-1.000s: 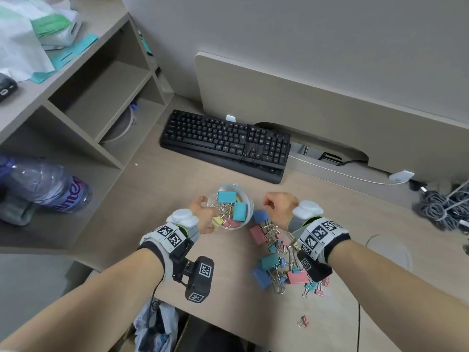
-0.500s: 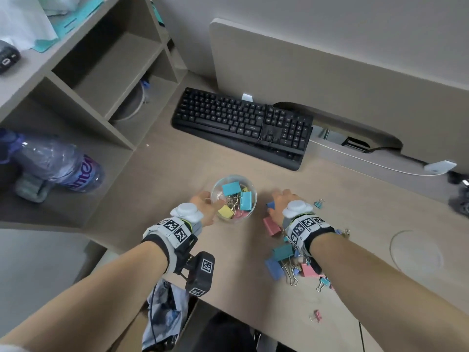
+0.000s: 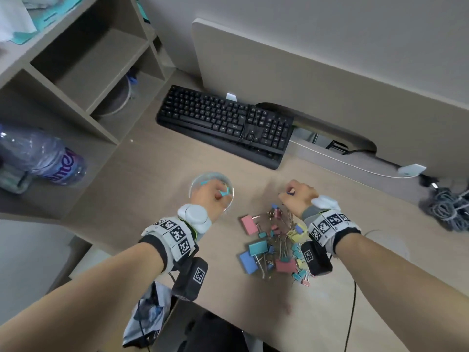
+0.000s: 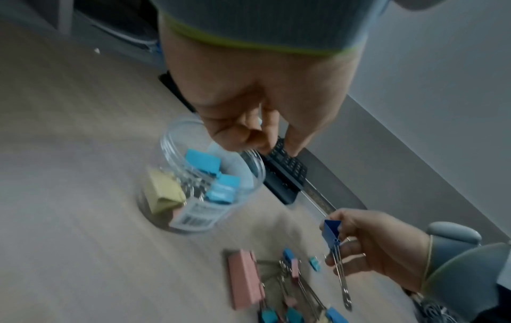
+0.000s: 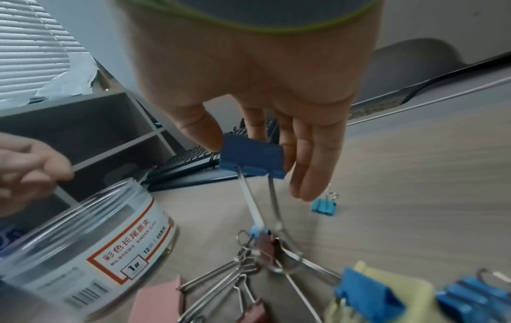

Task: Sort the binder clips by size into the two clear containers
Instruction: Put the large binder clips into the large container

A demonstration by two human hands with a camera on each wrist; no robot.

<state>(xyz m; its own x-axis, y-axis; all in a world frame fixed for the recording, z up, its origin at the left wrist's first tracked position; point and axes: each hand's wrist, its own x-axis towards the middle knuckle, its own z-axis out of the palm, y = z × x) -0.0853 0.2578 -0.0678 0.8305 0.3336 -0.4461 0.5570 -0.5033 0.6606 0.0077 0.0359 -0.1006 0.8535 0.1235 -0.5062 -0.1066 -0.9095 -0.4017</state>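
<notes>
Blue binder clip (image 5: 253, 157), silver handles

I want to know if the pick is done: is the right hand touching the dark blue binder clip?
Touching. In the right wrist view the right hand pinches the dark blue binder clip between thumb and fingers, its wire handles hanging down; the left wrist view shows it held above the desk.

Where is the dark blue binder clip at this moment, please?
The right hand pinches the dark blue binder clip above the loose clip pile, right of the clear container.
</notes>
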